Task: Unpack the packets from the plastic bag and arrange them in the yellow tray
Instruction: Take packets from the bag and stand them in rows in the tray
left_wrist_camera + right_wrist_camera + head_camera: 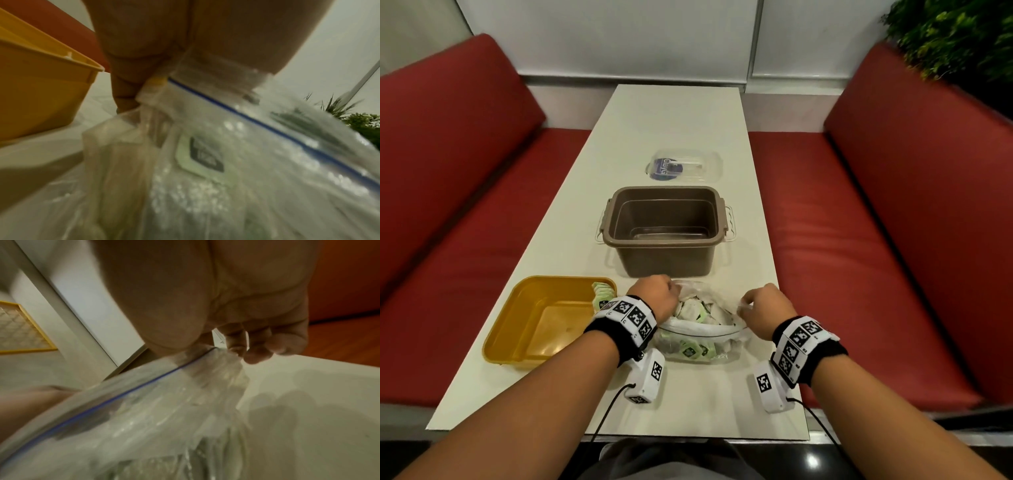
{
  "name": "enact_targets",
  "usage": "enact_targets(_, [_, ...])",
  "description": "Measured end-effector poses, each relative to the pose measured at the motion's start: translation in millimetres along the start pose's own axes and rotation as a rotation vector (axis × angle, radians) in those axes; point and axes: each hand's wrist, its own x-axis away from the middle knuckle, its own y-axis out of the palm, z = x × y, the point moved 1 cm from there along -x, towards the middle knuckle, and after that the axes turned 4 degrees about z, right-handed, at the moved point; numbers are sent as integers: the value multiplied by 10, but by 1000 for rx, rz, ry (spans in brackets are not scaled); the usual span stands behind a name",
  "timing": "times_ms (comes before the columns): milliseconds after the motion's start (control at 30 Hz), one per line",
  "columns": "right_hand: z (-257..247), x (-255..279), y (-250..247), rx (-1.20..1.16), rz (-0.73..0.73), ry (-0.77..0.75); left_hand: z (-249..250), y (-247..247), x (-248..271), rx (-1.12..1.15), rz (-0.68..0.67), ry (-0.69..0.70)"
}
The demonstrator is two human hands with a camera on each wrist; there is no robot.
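Observation:
A clear zip-top plastic bag [702, 329] full of small white and green packets [691, 313] stands on the table between my hands. My left hand [659, 294] pinches the left end of the bag's rim [164, 84]. My right hand [763, 305] pinches the right end of the rim [218, 353]. The bag's mouth gapes open between them. The yellow tray [517, 329] sits just left of the bag, with a few packets [602, 291] leaning in its far right corner. One packet [197, 155] shows through the plastic in the left wrist view.
A brown tub [666, 229] stands just beyond the bag, and a clear lid [685, 166] lies farther back. Red bench seats [859, 222] flank the white table [661, 113]. A green plant [955, 37] is at the far right.

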Motion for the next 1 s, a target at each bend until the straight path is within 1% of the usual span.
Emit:
enact_targets(67, [-1,-48,-56,-81,37,18,53,-10,-7,34,13,-3])
enact_targets(133, [32,-97,-137,-240,112,37,78,-31,-18,111,40,-7])
enact_targets(200, [73,-108,-199,-362,201,10,76,-44,-8,213,91,-27])
enact_targets(233, [95,-98,-205,-417,218,-12,66,-44,1,260,116,-38])
enact_targets(267, [117,-83,-188,-472,220,-31,55,-46,7,278,131,-40])
enact_targets(333, [159,-67,-115,-527,213,-70,24,-35,0,207,110,-11])
enact_targets(433, [198,-44,-31,-456,200,-130,-39,-37,-29,135,147,-4])
enact_targets(500, [200,-27,-15,-430,180,-113,-82,-30,-40,150,146,-40])
enact_targets(567, [191,-11,-20,-400,176,-109,-90,-30,-16,64,69,-34])
enact_targets(667, [174,15,-29,-244,169,-160,-96,-39,48,-159,-54,79])
enact_targets(767, [119,39,-56,-69,85,-177,-96,-34,101,-280,-148,96])
enact_targets(800, [87,47,-67,-12,43,-176,-96,-21,115,-256,-182,88])
enact_targets(833, [55,51,-64,42,0,-173,-95,-4,142,-175,-231,65])
enact_targets(900, [-17,55,-60,113,-65,-154,-61,17,202,49,-322,30])
enact_targets(933, [-45,52,-51,121,-82,-136,-44,23,217,112,-323,51])
enact_targets(1000, [-60,26,-20,73,-77,-89,-10,14,252,148,-289,115])
